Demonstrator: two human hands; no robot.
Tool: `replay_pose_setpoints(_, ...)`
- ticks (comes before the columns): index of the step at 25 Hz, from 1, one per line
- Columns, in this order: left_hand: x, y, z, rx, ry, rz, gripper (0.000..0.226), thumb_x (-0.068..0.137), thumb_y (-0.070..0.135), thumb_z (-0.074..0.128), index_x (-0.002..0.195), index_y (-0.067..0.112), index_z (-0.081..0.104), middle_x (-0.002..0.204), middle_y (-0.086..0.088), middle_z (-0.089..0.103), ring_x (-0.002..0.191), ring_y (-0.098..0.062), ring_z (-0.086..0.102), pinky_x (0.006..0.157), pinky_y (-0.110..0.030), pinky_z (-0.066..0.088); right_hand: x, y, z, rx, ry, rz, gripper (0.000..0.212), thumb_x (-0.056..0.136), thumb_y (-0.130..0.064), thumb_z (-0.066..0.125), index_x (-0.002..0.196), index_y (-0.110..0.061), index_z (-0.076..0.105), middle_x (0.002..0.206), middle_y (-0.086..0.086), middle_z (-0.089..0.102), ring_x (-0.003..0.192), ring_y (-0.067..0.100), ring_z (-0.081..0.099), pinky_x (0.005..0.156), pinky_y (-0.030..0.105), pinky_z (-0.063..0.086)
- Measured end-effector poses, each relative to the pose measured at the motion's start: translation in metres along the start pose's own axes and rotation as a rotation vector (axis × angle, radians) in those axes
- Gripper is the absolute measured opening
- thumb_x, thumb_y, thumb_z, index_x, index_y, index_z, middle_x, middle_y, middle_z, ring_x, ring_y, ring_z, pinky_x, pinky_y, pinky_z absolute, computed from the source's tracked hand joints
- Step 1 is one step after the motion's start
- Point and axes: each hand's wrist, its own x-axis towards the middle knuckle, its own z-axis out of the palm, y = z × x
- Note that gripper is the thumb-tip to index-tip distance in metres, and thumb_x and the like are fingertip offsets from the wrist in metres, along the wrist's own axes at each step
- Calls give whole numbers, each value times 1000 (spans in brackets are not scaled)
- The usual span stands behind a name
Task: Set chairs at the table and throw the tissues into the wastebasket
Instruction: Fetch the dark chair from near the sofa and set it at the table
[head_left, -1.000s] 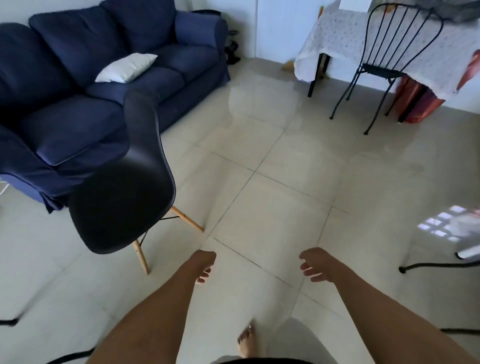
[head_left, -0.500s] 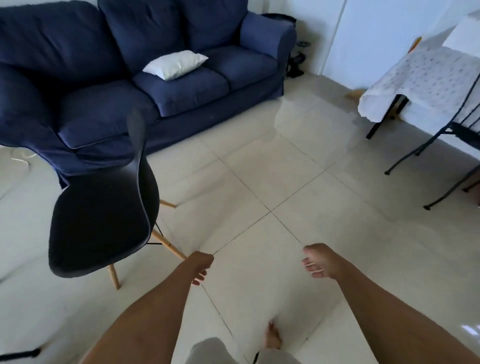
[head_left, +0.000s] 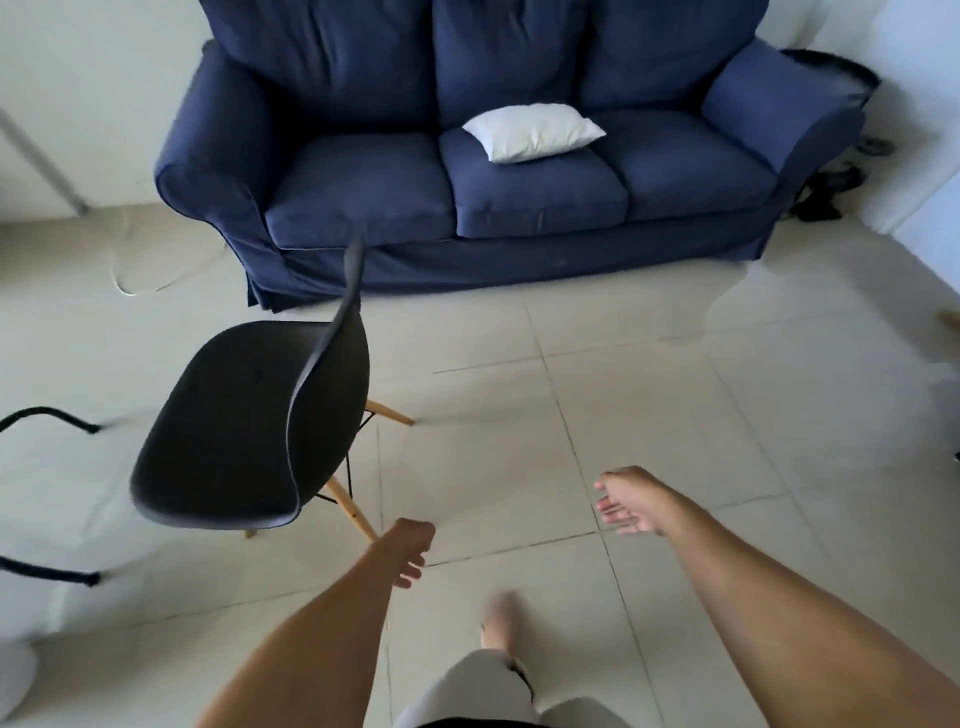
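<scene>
A black shell chair with light wooden legs stands on the tiled floor at the left, its back edge turned toward me. My left hand hangs just right of the chair's near leg, fingers loosely curled, holding nothing and not touching the chair. My right hand is out over the floor to the right, fingers spread, empty. No table, tissues or wastebasket are in view.
A dark blue sofa with a white pillow fills the back. Black metal chair feet poke in at the left edge. Dark items lie by the sofa's right arm. My bare foot steps on the tiles.
The view has swung left: the table and wire chair have left the frame, and the sofa now sits straight ahead. Both hands stay empty; the right hand's fingers have spread.
</scene>
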Motion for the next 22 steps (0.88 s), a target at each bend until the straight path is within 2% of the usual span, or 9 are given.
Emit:
replay_pose_setpoints(1, 2, 12, -2, -51, -11, -27, 23, 89, 19, 46, 66, 11, 44, 66, -4, 45, 55, -17, 43, 58, -22, 38, 12, -18, -7, -39, -25, -13, 38, 95, -18, 39, 128, -1, 50, 75, 6, 52, 82, 24, 53, 86, 37, 42)
replay_pose_setpoints(3, 3, 36, -8, -139, 6, -65, 26, 88, 18, 46, 64, 13, 41, 63, -2, 41, 52, -15, 39, 54, -22, 35, 35, -56, -19, -99, -26, -44, 38, 95, -19, 42, 128, -4, 50, 75, 6, 53, 72, 22, 53, 79, 34, 43)
replay_pose_setpoints(7, 6, 72, -15, -345, 81, -127, 14, 90, 18, 45, 79, 9, 44, 65, -3, 44, 52, -15, 41, 53, -25, 36, 84, -143, -27, -297, -93, -114, 36, 97, -22, 40, 128, -6, 50, 74, 6, 53, 62, 18, 49, 61, 25, 39)
replay_pose_setpoints(11, 6, 89, -16, -643, 195, -146, 20, 95, 24, 44, 96, 4, 49, 88, -11, 53, 62, -20, 52, 65, -29, 42, 123, -224, -15, -547, -164, -212, 21, 96, -18, 40, 110, -11, 54, 72, 5, 54, 60, 18, 50, 65, 27, 40)
replay_pose_setpoints(14, -3, 97, -8, -792, 294, -203, 26, 96, 27, 42, 98, 3, 54, 93, -13, 56, 76, -25, 56, 79, -33, 44, 135, -283, -1, -718, -261, -278, 15, 94, -19, 43, 103, -12, 52, 73, 5, 56, 60, 18, 51, 59, 25, 41)
replay_pose_setpoints(17, -10, 100, -8, -950, 365, -245, 27, 97, 26, 44, 96, 2, 57, 102, -16, 58, 89, -30, 57, 87, -35, 46, 141, -333, 26, -862, -333, -340, 15, 95, -20, 44, 103, -11, 52, 74, 5, 57, 61, 18, 53, 59, 26, 42)
replay_pose_setpoints(19, -13, 98, -14, -1078, 396, -245, 34, 98, 29, 42, 108, 1, 58, 112, -19, 59, 98, -32, 58, 96, -38, 46, 141, -361, 50, -918, -373, -377, 15, 95, -21, 44, 104, -12, 52, 74, 5, 58, 70, 21, 56, 63, 29, 45)
replay_pose_setpoints(22, -12, 96, -31, -1245, 453, -248, 44, 99, 30, 39, 124, -2, 54, 128, -21, 57, 117, -35, 57, 102, -42, 43, 141, -402, 94, -992, -425, -443, 21, 95, -21, 45, 109, -9, 54, 78, 7, 59, 84, 24, 57, 80, 36, 48)
